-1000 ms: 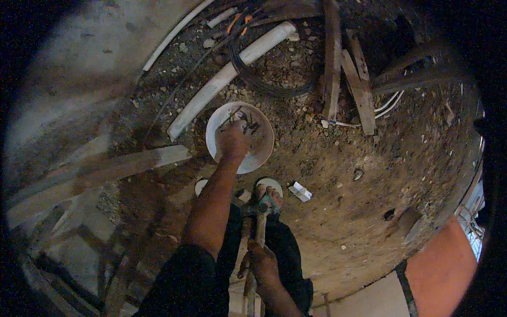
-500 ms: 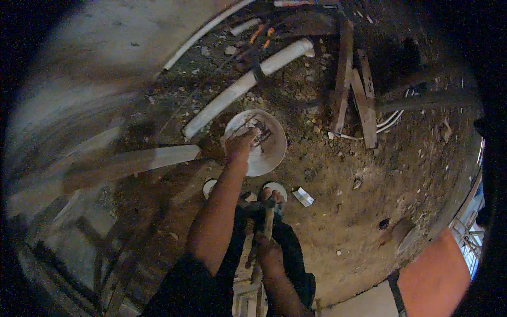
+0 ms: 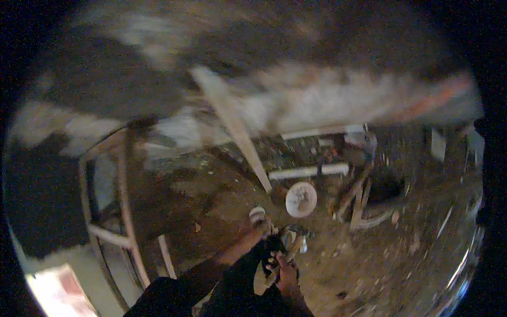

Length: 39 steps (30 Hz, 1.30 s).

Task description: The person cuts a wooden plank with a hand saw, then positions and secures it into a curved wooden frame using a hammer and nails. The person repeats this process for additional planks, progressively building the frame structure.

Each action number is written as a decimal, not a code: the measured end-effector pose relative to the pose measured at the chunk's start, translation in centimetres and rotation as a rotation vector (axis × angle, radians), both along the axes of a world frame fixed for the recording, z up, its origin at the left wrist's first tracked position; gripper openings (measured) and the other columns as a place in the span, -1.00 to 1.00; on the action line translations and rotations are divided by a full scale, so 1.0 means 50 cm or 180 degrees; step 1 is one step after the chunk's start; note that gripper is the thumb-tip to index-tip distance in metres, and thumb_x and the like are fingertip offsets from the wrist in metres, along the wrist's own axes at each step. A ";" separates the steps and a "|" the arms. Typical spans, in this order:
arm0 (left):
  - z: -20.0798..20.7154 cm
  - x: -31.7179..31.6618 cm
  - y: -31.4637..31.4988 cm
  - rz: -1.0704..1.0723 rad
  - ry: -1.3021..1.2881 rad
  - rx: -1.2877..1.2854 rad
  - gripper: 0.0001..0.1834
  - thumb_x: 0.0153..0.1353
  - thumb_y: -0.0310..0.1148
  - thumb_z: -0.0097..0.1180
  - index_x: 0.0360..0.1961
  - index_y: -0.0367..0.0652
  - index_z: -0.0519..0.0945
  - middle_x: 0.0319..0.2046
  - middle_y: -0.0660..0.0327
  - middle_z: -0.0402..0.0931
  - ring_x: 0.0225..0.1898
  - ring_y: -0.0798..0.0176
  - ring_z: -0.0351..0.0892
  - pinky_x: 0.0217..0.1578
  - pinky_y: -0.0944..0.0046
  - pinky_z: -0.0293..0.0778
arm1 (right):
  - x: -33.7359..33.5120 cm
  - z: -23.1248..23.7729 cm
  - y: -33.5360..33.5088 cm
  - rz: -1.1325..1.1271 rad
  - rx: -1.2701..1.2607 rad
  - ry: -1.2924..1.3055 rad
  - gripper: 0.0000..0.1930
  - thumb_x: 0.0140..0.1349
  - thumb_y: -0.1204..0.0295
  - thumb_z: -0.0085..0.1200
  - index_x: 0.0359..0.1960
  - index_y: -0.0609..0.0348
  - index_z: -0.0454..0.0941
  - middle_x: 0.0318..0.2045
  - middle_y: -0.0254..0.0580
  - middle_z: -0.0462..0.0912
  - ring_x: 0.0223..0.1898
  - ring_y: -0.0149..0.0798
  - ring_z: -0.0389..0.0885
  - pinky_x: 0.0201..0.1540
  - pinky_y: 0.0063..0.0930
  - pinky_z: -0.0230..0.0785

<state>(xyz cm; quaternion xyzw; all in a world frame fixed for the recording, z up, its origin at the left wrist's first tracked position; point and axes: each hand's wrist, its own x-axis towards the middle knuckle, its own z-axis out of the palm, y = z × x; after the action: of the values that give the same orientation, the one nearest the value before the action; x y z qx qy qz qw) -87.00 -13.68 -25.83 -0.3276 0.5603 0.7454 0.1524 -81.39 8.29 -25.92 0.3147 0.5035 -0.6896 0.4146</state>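
Note:
My right hand (image 3: 285, 271) is closed round the wooden handle of a hammer (image 3: 293, 246), held low in front of my dark-clothed legs. My left hand (image 3: 265, 228) is drawn back near my knee, beside my foot in a light sandal (image 3: 257, 212). Motion smears its fingers, and whether it holds anything does not show. Just beyond both hands a round white bucket (image 3: 291, 209) stands on the dirt floor. Some pieces lie inside it, too blurred to name.
A long wooden plank (image 3: 232, 119) leans beside the bucket. Behind the bucket lies a white pipe (image 3: 311, 171). Lengths of wood (image 3: 360, 198) are on the right. A wooden frame (image 3: 125, 201) stands at left, and a blurred wall spans the back.
My left hand has come out of the bucket, back toward my knee. The view has swung up and left, bringing in the wooden frame. The hammer stays in my right hand.

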 end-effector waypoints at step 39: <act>0.556 0.431 -0.339 0.2516 -0.0284 -0.2411 -0.82 0.20 -0.42 0.24 -0.18 -0.22 0.71 -0.24 -0.11 0.66 -0.19 -0.16 0.69 -0.17 0.03 0.58 | -0.018 0.565 -0.807 0.4994 -0.0356 0.3328 -0.67 0.14 0.43 0.38 -0.23 0.20 0.42 -0.45 -0.25 0.63 -0.59 -0.43 0.57 -0.60 -0.50 0.43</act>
<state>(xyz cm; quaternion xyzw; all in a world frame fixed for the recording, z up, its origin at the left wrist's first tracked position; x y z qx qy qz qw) -65.43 -30.62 1.97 -0.5763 0.6167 0.4775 -0.2442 -82.29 -32.05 2.35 -0.4835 0.6598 -0.2905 0.4964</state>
